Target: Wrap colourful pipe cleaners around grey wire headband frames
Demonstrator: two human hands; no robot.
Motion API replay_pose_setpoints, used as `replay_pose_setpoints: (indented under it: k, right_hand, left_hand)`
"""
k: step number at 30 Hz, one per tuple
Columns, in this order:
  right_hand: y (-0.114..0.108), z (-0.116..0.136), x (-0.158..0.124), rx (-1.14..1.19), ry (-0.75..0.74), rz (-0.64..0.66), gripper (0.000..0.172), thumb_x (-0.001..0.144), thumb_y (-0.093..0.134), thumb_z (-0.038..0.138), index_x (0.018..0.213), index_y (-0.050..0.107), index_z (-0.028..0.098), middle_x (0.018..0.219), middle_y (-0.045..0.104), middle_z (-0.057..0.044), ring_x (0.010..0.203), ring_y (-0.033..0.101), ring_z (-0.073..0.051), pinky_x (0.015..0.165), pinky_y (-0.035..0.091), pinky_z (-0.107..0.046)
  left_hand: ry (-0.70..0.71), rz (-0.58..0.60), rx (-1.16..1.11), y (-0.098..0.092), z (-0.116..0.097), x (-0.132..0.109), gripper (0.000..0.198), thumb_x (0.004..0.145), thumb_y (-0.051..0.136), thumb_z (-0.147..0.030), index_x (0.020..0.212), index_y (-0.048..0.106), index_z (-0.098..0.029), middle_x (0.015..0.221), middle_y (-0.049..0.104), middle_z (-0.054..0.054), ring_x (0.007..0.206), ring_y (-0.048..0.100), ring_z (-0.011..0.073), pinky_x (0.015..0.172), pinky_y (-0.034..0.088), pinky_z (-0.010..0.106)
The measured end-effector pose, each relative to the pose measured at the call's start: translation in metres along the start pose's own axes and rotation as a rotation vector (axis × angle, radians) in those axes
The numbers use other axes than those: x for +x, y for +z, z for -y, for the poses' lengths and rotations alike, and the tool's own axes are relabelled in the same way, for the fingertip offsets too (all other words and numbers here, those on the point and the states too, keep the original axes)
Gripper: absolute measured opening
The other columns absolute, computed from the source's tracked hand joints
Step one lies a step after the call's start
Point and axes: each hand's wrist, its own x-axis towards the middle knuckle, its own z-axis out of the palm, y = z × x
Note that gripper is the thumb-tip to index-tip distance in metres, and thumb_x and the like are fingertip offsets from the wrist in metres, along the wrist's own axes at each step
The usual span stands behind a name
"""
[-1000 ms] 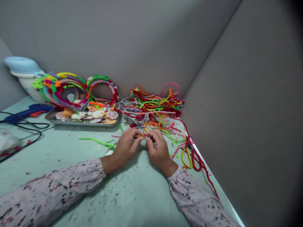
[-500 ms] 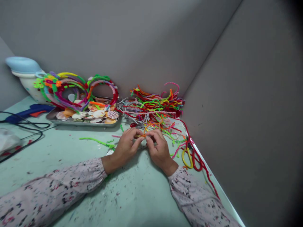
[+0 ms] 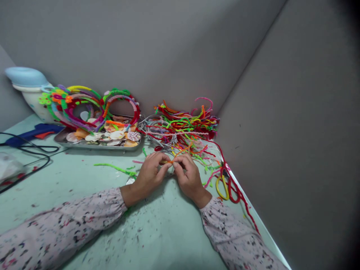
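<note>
My left hand (image 3: pixel 152 170) and my right hand (image 3: pixel 188 174) meet fingertip to fingertip over the middle of the table. Between them they pinch an orange pipe cleaner (image 3: pixel 183 150), whose free end sticks up and to the right above my right fingers. A stretch of it is wound at the point where my fingertips come together; the fingers hide most of what it is wound on. Just left of my left wrist lies a bright green pipe cleaner (image 3: pixel 112 167), bent and loose on the table.
A metal tray (image 3: pixel 97 147) of shells stands at the back, with colourful wrapped hoops (image 3: pixel 81 90) on it. Right of it is a heap of pipe cleaners (image 3: pixel 188 122). Scissors (image 3: pixel 222 187) lie by the right edge. A blue tool (image 3: pixel 30 135) with a black cord sits left.
The orange pipe cleaner's free end has swung down and to the right, from standing up to slanting over my right fingers. Both hands stay nearly where they were.
</note>
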Motion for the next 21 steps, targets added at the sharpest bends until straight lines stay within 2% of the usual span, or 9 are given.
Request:
replay_pose_setpoints:
  k: [4, 12, 21]
  right_hand:
    - [-0.0002, 0.0014, -0.0005, 0.005, 0.016, -0.008, 0.012, 0.092, 0.048, 0.023, 0.095, 0.059, 0.020, 0.090, 0.056, -0.005, 0.085, 0.055, -0.018, 0.076, 0.046, -0.033]
    - [0.0003, 0.0002, 0.0007, 0.037, 0.065, 0.018, 0.018, 0.094, 0.044, 0.026, 0.083, 0.056, 0.021, 0.081, 0.054, -0.002, 0.080, 0.052, -0.017, 0.074, 0.043, -0.032]
    - [0.0003, -0.0029, 0.0001, 0.056, 0.083, 0.051, 0.022, 0.095, 0.041, 0.026, 0.077, 0.053, 0.021, 0.075, 0.051, 0.000, 0.074, 0.049, -0.016, 0.073, 0.041, -0.031]
  left_hand:
    - [0.002, -0.009, 0.012, -0.0002, -0.0008, 0.0001, 0.008, 0.089, 0.053, -0.026, 0.091, 0.058, -0.019, 0.088, 0.064, 0.004, 0.086, 0.057, 0.0188, 0.080, 0.043, 0.034]
    - [0.023, 0.016, 0.063, -0.0010, -0.0016, -0.0004, 0.008, 0.090, 0.053, -0.026, 0.088, 0.058, -0.020, 0.086, 0.064, 0.003, 0.084, 0.057, 0.0191, 0.080, 0.041, 0.035]
    - [0.028, 0.044, 0.083, -0.0016, -0.0023, 0.0009, 0.006, 0.089, 0.054, -0.025, 0.088, 0.058, -0.020, 0.086, 0.065, 0.002, 0.085, 0.057, 0.0195, 0.081, 0.038, 0.036]
